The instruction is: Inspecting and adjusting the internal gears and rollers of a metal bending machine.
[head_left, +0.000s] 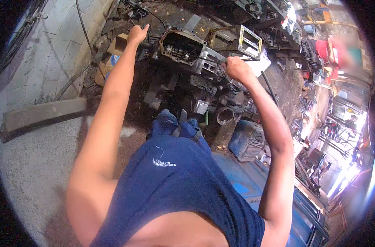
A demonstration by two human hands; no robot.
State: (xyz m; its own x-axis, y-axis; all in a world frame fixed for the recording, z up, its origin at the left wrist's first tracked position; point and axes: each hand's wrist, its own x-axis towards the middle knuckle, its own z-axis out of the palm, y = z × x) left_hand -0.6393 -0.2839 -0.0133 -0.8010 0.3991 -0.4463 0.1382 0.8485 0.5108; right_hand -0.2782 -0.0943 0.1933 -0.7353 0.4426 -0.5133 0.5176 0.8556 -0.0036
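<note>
An open gearbox housing (165, 50) lies in front of me, with toothed gears (180, 54) showing inside it. Beyond its left end is my left hand (138, 34), closed with the thumb sticking out; whatever its fingers wrap round is dark and mostly hidden. To the right of the housing, my right hand (238, 69) is closed at the end of a grey metal bar (214, 54) that runs alongside the gearbox. A thin dark rod also reaches toward this fist, and the fingers' inner side is out of sight.
Against the left wall stands a cardboard box (120, 42). A slotted metal frame (250, 43) is behind my right hand. Nearer are a round can (225, 116) and a blue container (246, 140). Metal parts litter the dark floor, and a person in red (327, 51) is at far right.
</note>
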